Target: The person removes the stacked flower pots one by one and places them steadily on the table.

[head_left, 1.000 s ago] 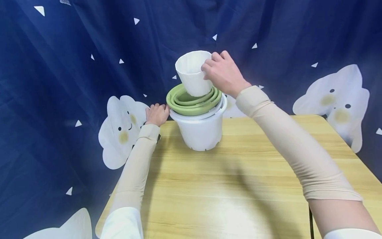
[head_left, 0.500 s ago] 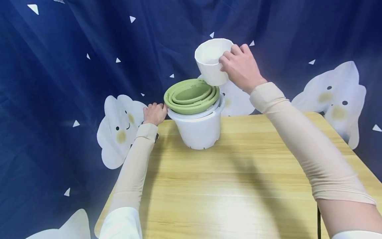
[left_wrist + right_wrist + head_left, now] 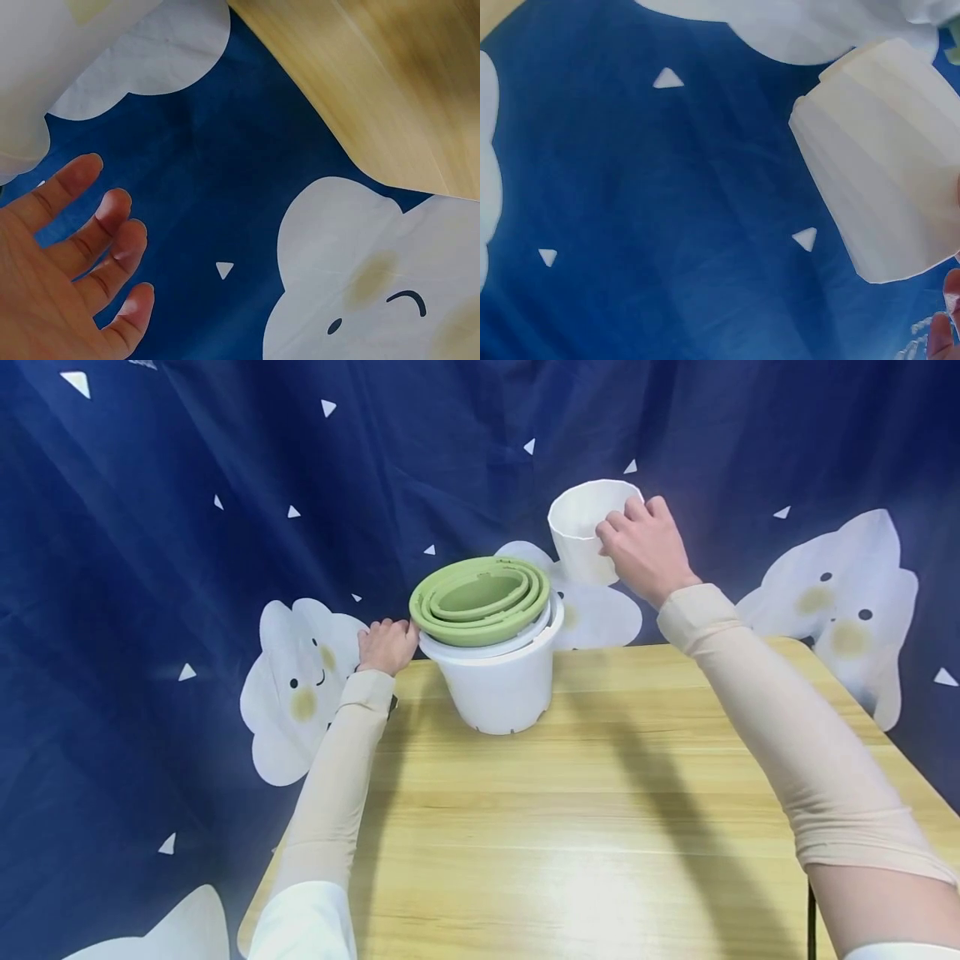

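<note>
In the head view my right hand [image 3: 651,550] pinches the near right rim of a small white faceted flower pot [image 3: 581,552], held up in the air with its mouth upward. The same flower pot [image 3: 885,157] fills the right side of the right wrist view, where only a few fingertips show at the edge. To its left stands a nested stack: green pots [image 3: 480,635] inside white pots [image 3: 498,693], on the table. My left hand [image 3: 387,646] is at the stack's left rim. Its fingers [image 3: 79,176] are spread and loosely bent in the left wrist view; the thumb is hidden.
The wooden table [image 3: 600,810] has its far edge just behind the stack. A dark blue curtain [image 3: 420,460] with white clouds and triangles hangs close behind and to the left.
My right hand has lifted the small white flower pot off the green pots and carried it right, then slightly down. The left hand and the stack stay in place.
</note>
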Action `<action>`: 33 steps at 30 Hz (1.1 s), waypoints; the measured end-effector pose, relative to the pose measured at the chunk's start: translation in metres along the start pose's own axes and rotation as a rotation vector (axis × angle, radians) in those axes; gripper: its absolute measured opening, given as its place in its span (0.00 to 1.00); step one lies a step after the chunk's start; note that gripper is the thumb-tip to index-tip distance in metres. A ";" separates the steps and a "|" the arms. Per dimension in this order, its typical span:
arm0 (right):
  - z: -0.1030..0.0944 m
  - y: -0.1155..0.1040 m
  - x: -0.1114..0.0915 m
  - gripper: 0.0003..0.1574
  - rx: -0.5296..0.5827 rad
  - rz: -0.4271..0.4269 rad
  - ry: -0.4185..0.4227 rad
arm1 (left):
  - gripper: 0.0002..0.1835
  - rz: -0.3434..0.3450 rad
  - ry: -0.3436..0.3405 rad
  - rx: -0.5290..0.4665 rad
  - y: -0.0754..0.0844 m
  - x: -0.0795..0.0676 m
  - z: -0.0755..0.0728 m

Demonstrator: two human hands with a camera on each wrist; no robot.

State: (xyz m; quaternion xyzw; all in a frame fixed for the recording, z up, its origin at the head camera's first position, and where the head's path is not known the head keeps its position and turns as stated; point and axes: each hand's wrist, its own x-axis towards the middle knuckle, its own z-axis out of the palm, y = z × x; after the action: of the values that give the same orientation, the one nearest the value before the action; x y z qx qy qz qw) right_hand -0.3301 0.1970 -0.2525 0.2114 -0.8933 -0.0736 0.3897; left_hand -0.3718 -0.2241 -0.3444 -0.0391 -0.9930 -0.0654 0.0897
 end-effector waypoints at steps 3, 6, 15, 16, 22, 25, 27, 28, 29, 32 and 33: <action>0.008 0.001 -0.008 0.11 0.001 -0.001 -0.011 | 0.42 -0.002 0.003 -0.001 -0.001 -0.001 0.000; 0.017 -0.001 -0.016 0.11 0.008 -0.002 -0.022 | 0.42 -0.002 0.009 -0.001 -0.001 -0.002 0.000; 0.041 -0.009 -0.038 0.12 0.037 0.002 -0.077 | 0.42 -0.007 0.006 0.005 -0.004 -0.004 0.000; 0.043 -0.010 -0.041 0.12 0.038 0.002 -0.084 | 0.42 -0.008 0.008 0.005 -0.005 -0.004 -0.001; 0.060 -0.013 -0.056 0.12 0.049 -0.004 -0.116 | 0.40 -0.003 0.017 0.006 -0.007 -0.003 -0.002; 0.071 -0.017 -0.064 0.13 0.065 -0.012 -0.116 | 0.40 0.000 0.018 0.010 -0.007 -0.003 -0.001; 0.078 -0.020 -0.070 0.13 0.076 -0.019 -0.122 | 0.40 -0.003 0.017 0.012 -0.007 -0.004 -0.001; 0.082 -0.023 -0.072 0.13 0.080 -0.024 -0.127 | 0.40 -0.006 0.016 0.014 -0.007 -0.004 -0.001; 0.085 -0.025 -0.075 0.13 0.085 -0.028 -0.132 | 0.40 -0.009 0.016 0.015 -0.007 -0.005 -0.001; 0.095 -0.032 -0.082 0.13 0.092 -0.038 -0.151 | 0.40 -0.013 0.016 0.019 -0.007 -0.006 -0.002; 0.097 -0.034 -0.084 0.13 0.094 -0.039 -0.157 | 0.40 -0.013 0.018 0.018 -0.006 -0.006 -0.003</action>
State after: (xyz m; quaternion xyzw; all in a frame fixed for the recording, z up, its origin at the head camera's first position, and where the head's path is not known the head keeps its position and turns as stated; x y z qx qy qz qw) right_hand -0.3390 0.1998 -0.3849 0.2405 -0.9193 -0.0556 0.3066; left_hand -0.3662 -0.2310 -0.3436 -0.0310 -0.9930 -0.0572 0.0987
